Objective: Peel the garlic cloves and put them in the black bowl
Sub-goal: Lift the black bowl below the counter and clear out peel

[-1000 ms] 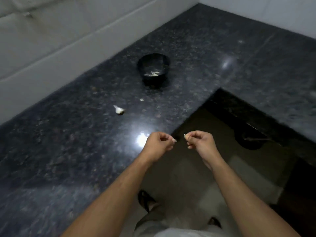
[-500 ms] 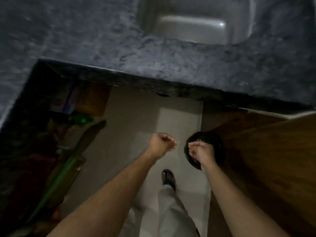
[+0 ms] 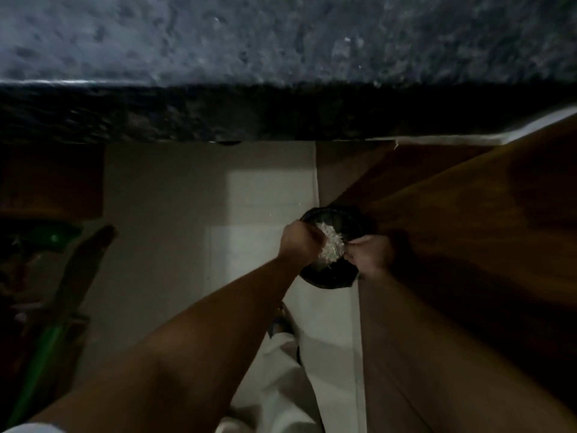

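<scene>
I am looking down at the floor, and the black bowl and the counter's loose garlic are out of view. A round black bin (image 3: 327, 278) stands on the floor with a heap of pale garlic peel (image 3: 331, 242) in it. My left hand (image 3: 296, 242) hovers over the bin's left rim with its fingers curled downward; whatever it holds is hidden. Over the right rim, my right hand (image 3: 371, 251) pinches something small at its fingertips, likely the garlic clove, though it is barely visible.
The dark granite counter (image 3: 281, 51) runs across the top, its edge overhanging. A brown wooden cabinet door (image 3: 484, 245) stands at the right, touching the bin. A green-handled tool (image 3: 40, 354) leans at the left. My sandalled foot (image 3: 281, 323) is on the pale tiles.
My view swung from the counter down to the floor. Both hands dropped and moved to the black bin, now hovering right above the peel heap.
</scene>
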